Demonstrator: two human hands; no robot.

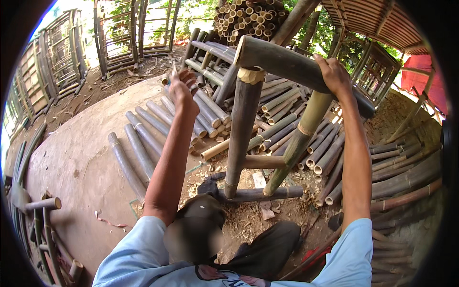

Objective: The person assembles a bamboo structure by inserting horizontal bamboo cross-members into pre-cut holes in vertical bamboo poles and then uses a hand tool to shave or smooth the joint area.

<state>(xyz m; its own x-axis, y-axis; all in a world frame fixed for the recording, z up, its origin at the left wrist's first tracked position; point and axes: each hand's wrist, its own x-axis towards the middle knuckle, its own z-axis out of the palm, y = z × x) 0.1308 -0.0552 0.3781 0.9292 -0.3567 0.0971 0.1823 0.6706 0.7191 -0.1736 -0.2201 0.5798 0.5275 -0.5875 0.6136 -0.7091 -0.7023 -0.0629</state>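
A bamboo frame (pixel 244 134) stands upright before me, with two legs, a short crossbar (pixel 264 161) and a bottom pole (pixel 260 193) on the ground. A thick dark bamboo pole (pixel 282 62) lies across the top. The pale, carved upper end of the left leg meets its underside. My right hand (pixel 333 76) is closed over this top pole near its right part. Raised at the left, apart from the frame, my left hand (pixel 183 91) has its fingers bent and apart. I make out nothing held in it.
Several cut bamboo poles (pixel 143 136) lie on the ground to the left, with more piled behind the frame. Wood shavings (pixel 244 217) cover the ground near my legs. Longer poles (pixel 406 177) lie at right. Bamboo racks (pixel 114 38) and a stacked bamboo pile (pixel 248 19) stand at the back.
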